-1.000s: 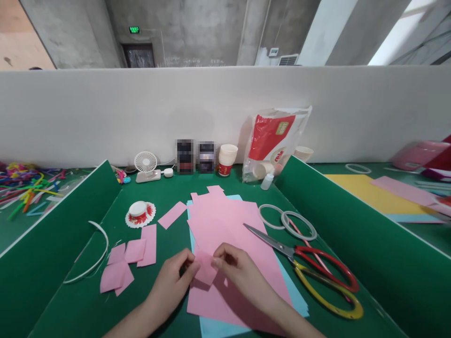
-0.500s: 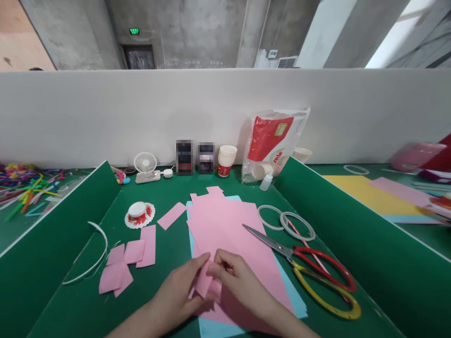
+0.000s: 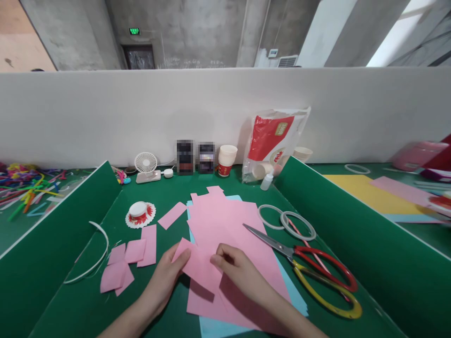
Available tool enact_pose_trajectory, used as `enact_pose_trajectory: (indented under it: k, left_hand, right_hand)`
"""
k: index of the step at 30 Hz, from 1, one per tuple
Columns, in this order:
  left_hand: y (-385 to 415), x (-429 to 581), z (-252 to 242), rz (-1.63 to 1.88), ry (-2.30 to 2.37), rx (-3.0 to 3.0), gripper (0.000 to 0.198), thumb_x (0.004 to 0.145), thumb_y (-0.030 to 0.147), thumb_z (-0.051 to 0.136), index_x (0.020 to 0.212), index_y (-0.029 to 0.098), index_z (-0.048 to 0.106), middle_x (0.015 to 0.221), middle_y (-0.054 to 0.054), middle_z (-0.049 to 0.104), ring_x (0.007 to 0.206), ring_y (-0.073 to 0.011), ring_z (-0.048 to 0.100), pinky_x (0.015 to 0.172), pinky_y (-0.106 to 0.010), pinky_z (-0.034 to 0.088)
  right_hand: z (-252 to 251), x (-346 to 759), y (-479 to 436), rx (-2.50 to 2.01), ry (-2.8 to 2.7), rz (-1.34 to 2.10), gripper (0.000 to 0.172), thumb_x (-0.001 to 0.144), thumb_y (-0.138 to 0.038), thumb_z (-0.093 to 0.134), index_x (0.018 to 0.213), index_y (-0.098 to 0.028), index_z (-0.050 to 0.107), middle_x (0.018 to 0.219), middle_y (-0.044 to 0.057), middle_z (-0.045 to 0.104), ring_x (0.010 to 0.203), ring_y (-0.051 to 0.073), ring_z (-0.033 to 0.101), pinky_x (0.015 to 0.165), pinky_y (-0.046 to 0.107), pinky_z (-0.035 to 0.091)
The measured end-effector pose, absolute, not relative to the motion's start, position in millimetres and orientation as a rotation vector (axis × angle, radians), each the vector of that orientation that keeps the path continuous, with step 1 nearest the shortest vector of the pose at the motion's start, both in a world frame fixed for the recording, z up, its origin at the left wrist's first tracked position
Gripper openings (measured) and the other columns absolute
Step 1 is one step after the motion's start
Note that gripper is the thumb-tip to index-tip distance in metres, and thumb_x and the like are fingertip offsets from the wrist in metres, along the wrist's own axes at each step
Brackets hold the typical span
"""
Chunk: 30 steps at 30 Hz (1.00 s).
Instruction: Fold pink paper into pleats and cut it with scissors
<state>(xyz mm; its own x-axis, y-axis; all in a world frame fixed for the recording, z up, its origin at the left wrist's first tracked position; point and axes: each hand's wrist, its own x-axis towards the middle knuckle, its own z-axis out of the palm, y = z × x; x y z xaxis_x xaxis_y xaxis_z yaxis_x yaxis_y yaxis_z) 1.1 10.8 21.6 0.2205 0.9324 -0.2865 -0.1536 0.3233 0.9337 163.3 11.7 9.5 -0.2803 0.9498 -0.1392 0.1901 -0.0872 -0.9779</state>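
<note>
My left hand (image 3: 169,270) grips a piece of pink paper (image 3: 199,265) by its left end, thumb on top. At the paper's right end my right hand (image 3: 234,267) is closed, its thumb and forefinger pinched at the edge. The held piece is tilted above a stack of pink sheets (image 3: 229,220), with light blue sheets (image 3: 299,303) showing underneath. Large scissors (image 3: 291,253) with one red and one yellow handle lie beside my right hand, their blades resting on the stack. Small cut pink pieces (image 3: 118,274) lie to the left of my left hand, partly overlapping.
Two tape rings (image 3: 299,226) lie behind the scissors. A small paper hat shape (image 3: 140,214) and a white curved strip (image 3: 104,253) are at left. A fan (image 3: 146,164), paper cups (image 3: 227,160), a glue bottle (image 3: 267,181) and a plastic bag (image 3: 271,141) stand behind. Green dividers (image 3: 338,225) flank both sides.
The pink paper piece, folded between both hands before, is now opened out flatter. My left hand has moved left and up with its end, away from my right hand.
</note>
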Motion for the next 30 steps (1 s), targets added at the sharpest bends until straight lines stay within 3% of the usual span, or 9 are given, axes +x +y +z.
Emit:
enact_pose_trajectory:
  k: [5, 13, 16, 19, 22, 26, 28, 30]
  left_hand:
    - [8.9, 0.1, 21.0, 0.87, 0.981, 0.875, 0.023, 0.07, 0.031, 0.059, 0.086, 0.014, 0.06, 0.068, -0.002, 0.066, 0.064, -0.0165, 0.059, 0.064, -0.028, 0.044]
    - [13.1, 3.2, 16.8, 0.886, 1.101, 0.882, 0.019, 0.064, 0.032, 0.064, 0.061, 0.014, 0.056, 0.052, -0.001, 0.062, 0.053, -0.0146, 0.057, 0.054, -0.025, 0.043]
    - [14.6, 3.8, 17.5, 0.89, 1.224, 0.983, 0.023, 0.061, 0.034, 0.064, 0.054, 0.015, 0.053, 0.044, 0.002, 0.058, 0.045, -0.0129, 0.052, 0.05, -0.024, 0.04]
    - [14.0, 4.5, 18.9, 0.904, 1.273, 1.042, 0.022, 0.059, 0.032, 0.065, 0.051, 0.016, 0.053, 0.041, 0.005, 0.053, 0.043, -0.0112, 0.047, 0.047, -0.022, 0.037]
    - [12.3, 4.7, 20.5, 0.913, 1.302, 1.121, 0.02, 0.06, 0.03, 0.063, 0.05, 0.016, 0.053, 0.041, 0.007, 0.051, 0.043, -0.011, 0.045, 0.047, -0.021, 0.036]
    - [9.4, 4.3, 22.0, 0.891, 1.296, 1.225, 0.012, 0.063, 0.027, 0.06, 0.06, 0.016, 0.061, 0.055, 0.002, 0.062, 0.057, -0.0164, 0.054, 0.056, -0.023, 0.041]
    - [7.9, 4.0, 21.9, 0.868, 1.292, 1.272, 0.013, 0.063, 0.026, 0.06, 0.069, 0.016, 0.064, 0.065, 0.0, 0.066, 0.066, -0.0195, 0.056, 0.062, -0.025, 0.042]
    - [7.0, 3.3, 20.8, 0.85, 1.281, 1.316, 0.016, 0.064, 0.028, 0.06, 0.072, 0.015, 0.065, 0.068, -0.001, 0.068, 0.068, -0.0206, 0.057, 0.064, -0.026, 0.043]
  right_hand:
    - [11.5, 163.9, 12.7, -1.251, -1.411, 1.408, 0.023, 0.077, -0.029, 0.042, 0.057, -0.02, 0.035, 0.052, -0.007, 0.032, 0.049, 0.01, 0.032, 0.048, 0.022, 0.027]
    - [14.1, 164.0, 12.2, -1.265, -1.336, 1.315, 0.024, 0.076, -0.03, 0.043, 0.056, -0.02, 0.036, 0.053, -0.007, 0.032, 0.05, 0.01, 0.032, 0.048, 0.022, 0.029]
    - [9.4, 162.0, 8.6, -1.264, -1.377, 1.246, 0.008, 0.077, -0.025, 0.043, 0.079, -0.019, 0.048, 0.063, -0.003, 0.044, 0.057, 0.012, 0.043, 0.054, 0.023, 0.037]
    - [5.7, 160.9, 4.9, -1.254, -1.536, 1.117, 0.032, 0.078, -0.023, 0.042, 0.11, -0.022, 0.044, 0.09, 0.004, 0.053, 0.077, 0.016, 0.052, 0.069, 0.029, 0.042]
    - [6.7, 158.8, 0.8, -1.24, -1.725, 1.13, 0.048, 0.074, -0.028, 0.051, 0.12, -0.022, 0.039, 0.11, 0.008, 0.05, 0.097, 0.021, 0.048, 0.083, 0.035, 0.038]
    - [9.1, 153.4, -4.6, -1.353, -1.817, 1.239, 0.084, 0.055, -0.025, 0.069, 0.128, -0.021, 0.028, 0.123, 0.01, 0.042, 0.11, 0.027, 0.039, 0.091, 0.04, 0.034]
    - [8.4, 151.6, -6.3, -1.369, -1.844, 1.24, 0.085, 0.056, -0.021, 0.067, 0.13, -0.02, 0.024, 0.125, 0.01, 0.041, 0.113, 0.026, 0.037, 0.093, 0.04, 0.031]
    - [7.2, 151.6, -6.5, -1.338, -1.853, 1.229, 0.075, 0.062, -0.017, 0.059, 0.13, -0.019, 0.025, 0.127, 0.009, 0.04, 0.115, 0.024, 0.035, 0.095, 0.039, 0.029]
